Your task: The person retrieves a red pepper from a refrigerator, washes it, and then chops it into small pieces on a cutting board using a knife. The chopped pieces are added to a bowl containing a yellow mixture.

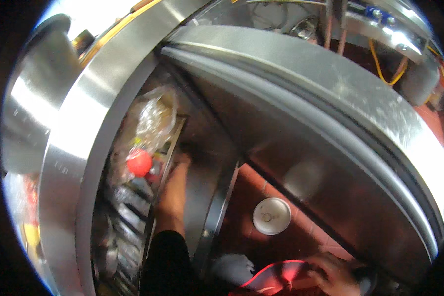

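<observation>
My left arm, in a black sleeve, reaches into an open stainless-steel cabinet. My left hand point(181, 162) is beside the metal edge of a shelf or drawer point(174, 148); its fingers fade into shadow, so what they touch is hidden. Just left of it lie a round red object point(139, 163) and a crumpled clear plastic bag point(152, 117). Nearer to me, several dark, shiny, plastic-wrapped things point(128, 222) fill the same space. Low on the right, my right hand point(333, 274) hovers by a red-edged cloth point(286, 269), its fingers apart, with nothing visible in them.
The cabinet's door point(310, 123) stands open across the right. Below it, a round white lid or container point(272, 216) is on the red tile floor point(246, 197). A steel counter edge point(79, 113) curves along the left. Beyond the door are a yellow cable point(379, 66) and a grey cylinder point(420, 79).
</observation>
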The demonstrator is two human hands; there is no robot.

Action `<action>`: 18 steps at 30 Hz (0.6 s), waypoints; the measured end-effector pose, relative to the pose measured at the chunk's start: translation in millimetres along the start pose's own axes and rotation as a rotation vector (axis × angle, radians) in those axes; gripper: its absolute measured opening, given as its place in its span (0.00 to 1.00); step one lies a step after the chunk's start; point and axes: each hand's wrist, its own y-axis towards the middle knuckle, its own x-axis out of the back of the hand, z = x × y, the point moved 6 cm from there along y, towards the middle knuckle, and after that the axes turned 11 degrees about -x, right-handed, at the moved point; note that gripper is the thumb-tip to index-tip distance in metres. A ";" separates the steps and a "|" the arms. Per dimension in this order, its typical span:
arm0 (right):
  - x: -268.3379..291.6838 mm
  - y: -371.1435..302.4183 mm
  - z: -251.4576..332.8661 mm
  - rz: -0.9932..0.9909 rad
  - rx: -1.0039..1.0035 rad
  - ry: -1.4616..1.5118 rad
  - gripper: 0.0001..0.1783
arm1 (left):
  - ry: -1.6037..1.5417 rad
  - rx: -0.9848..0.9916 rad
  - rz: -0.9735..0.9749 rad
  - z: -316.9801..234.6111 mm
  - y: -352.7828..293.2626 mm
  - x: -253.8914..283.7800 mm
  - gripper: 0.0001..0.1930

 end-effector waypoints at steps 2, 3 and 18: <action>34.6 -11.9 13.2 -0.024 -0.015 0.142 0.18 | 0.169 -0.021 0.024 20.6 17.7 10.8 0.29; 24.2 -35.0 -19.7 -0.008 -0.103 0.037 0.18 | 0.201 -0.028 0.042 24.0 25.4 3.9 0.29; -54.6 -16.9 -54.9 0.295 -0.181 0.333 0.31 | 0.629 -0.210 -0.005 0.6 -5.6 -8.0 0.25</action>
